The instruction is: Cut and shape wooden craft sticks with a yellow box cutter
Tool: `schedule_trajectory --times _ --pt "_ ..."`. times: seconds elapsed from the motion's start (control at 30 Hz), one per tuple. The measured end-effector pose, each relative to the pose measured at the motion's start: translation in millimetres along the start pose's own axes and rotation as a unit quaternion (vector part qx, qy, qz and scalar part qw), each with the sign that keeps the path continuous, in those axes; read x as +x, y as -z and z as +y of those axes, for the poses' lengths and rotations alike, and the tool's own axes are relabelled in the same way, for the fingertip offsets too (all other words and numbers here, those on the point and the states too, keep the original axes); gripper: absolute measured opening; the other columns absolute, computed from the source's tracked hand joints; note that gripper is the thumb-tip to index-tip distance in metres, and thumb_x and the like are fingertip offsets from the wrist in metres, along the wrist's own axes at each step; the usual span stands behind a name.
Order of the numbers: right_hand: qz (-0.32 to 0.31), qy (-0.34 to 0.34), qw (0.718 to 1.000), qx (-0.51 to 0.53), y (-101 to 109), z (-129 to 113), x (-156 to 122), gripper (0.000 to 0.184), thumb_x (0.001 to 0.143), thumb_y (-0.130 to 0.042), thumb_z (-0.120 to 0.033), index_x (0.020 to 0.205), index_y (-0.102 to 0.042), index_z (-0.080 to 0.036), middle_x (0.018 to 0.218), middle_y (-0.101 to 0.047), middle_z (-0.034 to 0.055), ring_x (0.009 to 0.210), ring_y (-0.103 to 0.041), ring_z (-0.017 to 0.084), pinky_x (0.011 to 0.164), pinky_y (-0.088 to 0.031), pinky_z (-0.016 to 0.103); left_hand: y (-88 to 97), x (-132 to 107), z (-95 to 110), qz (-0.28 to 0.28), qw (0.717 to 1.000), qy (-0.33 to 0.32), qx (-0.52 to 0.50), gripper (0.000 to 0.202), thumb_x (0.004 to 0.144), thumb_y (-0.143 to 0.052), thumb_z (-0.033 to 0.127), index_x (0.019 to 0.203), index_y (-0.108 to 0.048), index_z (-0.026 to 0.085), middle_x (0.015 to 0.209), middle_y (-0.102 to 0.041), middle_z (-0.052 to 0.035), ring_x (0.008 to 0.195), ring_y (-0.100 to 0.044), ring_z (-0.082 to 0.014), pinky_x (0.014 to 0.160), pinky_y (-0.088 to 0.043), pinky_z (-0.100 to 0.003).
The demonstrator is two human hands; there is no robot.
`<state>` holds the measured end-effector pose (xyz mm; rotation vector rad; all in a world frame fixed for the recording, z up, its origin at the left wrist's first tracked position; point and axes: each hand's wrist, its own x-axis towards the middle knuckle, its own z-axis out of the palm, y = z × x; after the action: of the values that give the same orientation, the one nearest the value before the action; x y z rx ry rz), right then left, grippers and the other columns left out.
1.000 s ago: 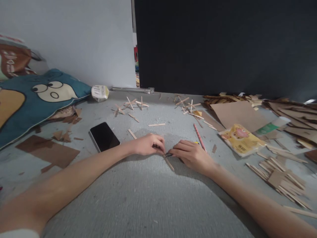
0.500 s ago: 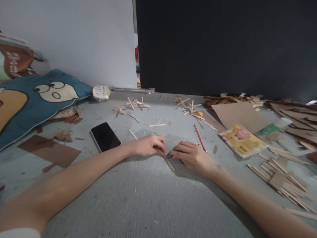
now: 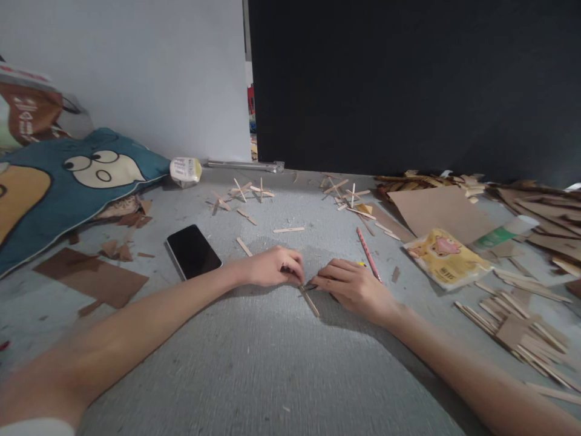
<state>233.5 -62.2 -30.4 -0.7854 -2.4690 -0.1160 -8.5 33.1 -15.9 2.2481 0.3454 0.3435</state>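
Head view: two hands met over one wooden stick

At the centre of the frame, the left hand had its fingertips pinched on the upper end of a wooden stick, which slanted down to the right, low on the grey counter. Something dark showed beneath those fingers, too small to identify. Just to the right, the right hand lay palm down, its fingers closed on a dark tool whose thin tip reached the stick; most of the tool was hidden. The two hands were near each other but not touching.

A phone lay left of centre, beside the left forearm, and a red patterned pencil rested just above the right hand. Small crossed sticks stood at the upper middle of the counter. Toward the right edge were a yellow packet, a green-and-white tube, a brown cardboard sheet and, lower down, a loose heap of sticks. A blue cushion with a cartoon face filled the left edge.
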Motion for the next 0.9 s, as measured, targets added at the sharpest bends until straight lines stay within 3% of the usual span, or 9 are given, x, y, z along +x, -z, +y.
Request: schedule_trajectory --times 0.37,0.7,0.9 --pt "-0.002 0.011 1.0 0.006 1 -4 2 0.029 0.105 -0.046 -0.011 0.113 -0.073 -0.02 0.095 -0.075 0.007 0.084 -0.066 0.02 0.07 -0.057 0.034 -5.8 -2 1 -0.004 1.0 -0.025 -0.017 0.018 0.092 -0.064 0.013 0.078 -0.073 0.02 0.084 -0.065 -0.0048 0.082 -0.062 -0.0183 0.079 -0.047 -0.031" --pt "-0.019 0.027 0.999 -0.009 0 -6 1 0.028 0.106 -0.045 -0.013 0.113 -0.072 -0.018 0.095 -0.074 0.0073 0.085 -0.064 0.02 0.073 -0.056 0.034 -3.7 -7 14 -0.06 0.989 -0.1 0.094 0.022 0.101 -0.05 0.01 0.087 -0.065 0.019 0.09 -0.064 -0.0081 0.096 -0.057 -0.0221 0.085 -0.046 -0.032" --pt "-0.021 0.05 0.998 -0.016 1 -8 4 0.025 0.104 -0.048 -0.011 0.114 -0.07 -0.016 0.096 -0.074 0.0078 0.087 -0.065 0.021 0.074 -0.055 0.034 -1.6 -11 11 -0.056 0.992 -0.101 0.05 0.021 0.101 -0.053 0.013 0.089 -0.07 0.018 0.09 -0.068 -0.0086 0.095 -0.06 -0.0206 0.085 -0.048 -0.032"
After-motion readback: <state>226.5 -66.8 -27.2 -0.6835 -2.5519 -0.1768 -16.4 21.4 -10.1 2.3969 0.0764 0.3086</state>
